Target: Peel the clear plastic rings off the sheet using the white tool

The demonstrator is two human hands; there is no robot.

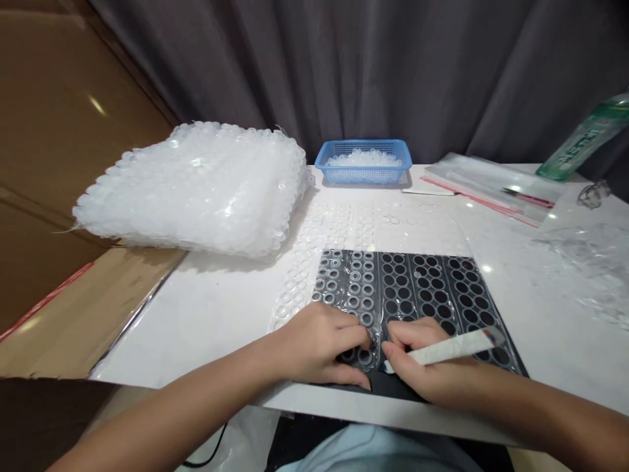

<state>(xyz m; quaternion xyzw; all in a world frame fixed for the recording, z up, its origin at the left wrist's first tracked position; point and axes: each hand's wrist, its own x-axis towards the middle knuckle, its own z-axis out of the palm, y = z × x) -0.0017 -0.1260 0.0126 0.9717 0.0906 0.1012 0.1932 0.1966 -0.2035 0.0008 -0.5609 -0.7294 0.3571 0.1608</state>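
A clear sheet of small round rings point(393, 288) lies over a black mat point(506, 357) at the near table edge. My left hand point(319, 344) rests on the sheet's near left part, fingers curled and pressing on rings. My right hand point(427, 364) is closed around a white wrapped tool point(452, 347), its tip down at the sheet close to my left fingertips. Rings remain in the left columns; the right columns show empty holes.
A thick stack of clear ring sheets point(196, 187) lies at the left, partly over a cardboard box point(63, 308). A blue basket point(364, 160) of loose clear rings stands at the back. Plastic bags point(491, 183) and a green bottle point(584, 141) are at the right.
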